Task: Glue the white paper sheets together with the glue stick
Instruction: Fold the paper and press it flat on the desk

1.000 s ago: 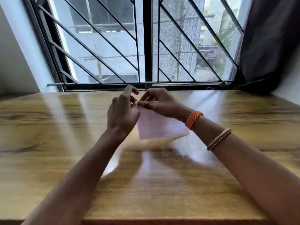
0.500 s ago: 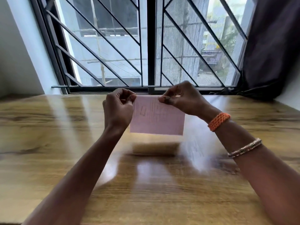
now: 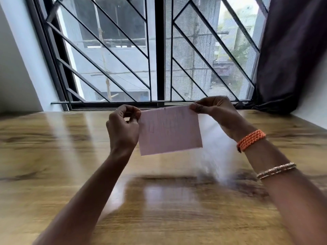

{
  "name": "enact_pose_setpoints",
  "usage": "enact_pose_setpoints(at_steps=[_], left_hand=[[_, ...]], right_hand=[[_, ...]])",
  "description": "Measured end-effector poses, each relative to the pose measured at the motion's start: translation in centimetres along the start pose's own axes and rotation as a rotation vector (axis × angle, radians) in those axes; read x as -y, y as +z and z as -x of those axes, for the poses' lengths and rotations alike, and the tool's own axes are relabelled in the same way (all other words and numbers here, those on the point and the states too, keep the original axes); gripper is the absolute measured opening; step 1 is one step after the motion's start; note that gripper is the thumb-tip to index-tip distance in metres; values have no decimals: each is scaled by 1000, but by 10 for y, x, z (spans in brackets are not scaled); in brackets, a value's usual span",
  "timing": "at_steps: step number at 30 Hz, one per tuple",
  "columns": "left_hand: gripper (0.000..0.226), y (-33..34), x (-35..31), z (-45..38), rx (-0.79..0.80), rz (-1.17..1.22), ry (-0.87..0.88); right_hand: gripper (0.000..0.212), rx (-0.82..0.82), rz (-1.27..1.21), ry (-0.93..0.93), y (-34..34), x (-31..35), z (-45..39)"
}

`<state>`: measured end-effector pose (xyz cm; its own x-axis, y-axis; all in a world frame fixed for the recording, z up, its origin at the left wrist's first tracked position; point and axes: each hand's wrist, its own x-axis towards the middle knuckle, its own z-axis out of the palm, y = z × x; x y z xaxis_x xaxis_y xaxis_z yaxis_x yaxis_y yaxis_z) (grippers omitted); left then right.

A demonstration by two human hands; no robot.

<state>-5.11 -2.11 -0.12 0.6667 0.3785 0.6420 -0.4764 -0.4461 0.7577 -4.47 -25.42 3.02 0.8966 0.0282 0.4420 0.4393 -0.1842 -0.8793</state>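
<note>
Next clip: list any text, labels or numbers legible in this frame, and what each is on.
None can be read.
Paper, held up by its top corners in the left hand and right hand: faint marks show through, too blurred to read.
Buildings outside the window: no legible signs.

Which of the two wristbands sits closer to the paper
The orange braided band on the right wrist; the beaded bangle sits farther up the forearm, away from the paper.
</note>
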Motion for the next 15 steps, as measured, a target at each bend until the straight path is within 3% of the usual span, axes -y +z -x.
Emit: enact_pose_setpoints(at_steps=[2,5,6,9,11,15], left_hand=[[22,1,1,-1,-10,59,-45],[10,3,-5,1,75,344,-261],[3,3,-8,3,157,491,-372],[23,4,-14,7,472,770,-610],[15,5,-16,14,590,771,-614],[13,8,-15,21,522,669,-587]], right_hand=[[5,27,-59,70,1,0,3],[25,211,-50,195,9,-5,12],[27,210,-55,207,13,-6,13],[21,64,-180,222,20,-5,12],[20,34,-195,248,22,-6,13],[18,73,-130,334,20,-6,17]])
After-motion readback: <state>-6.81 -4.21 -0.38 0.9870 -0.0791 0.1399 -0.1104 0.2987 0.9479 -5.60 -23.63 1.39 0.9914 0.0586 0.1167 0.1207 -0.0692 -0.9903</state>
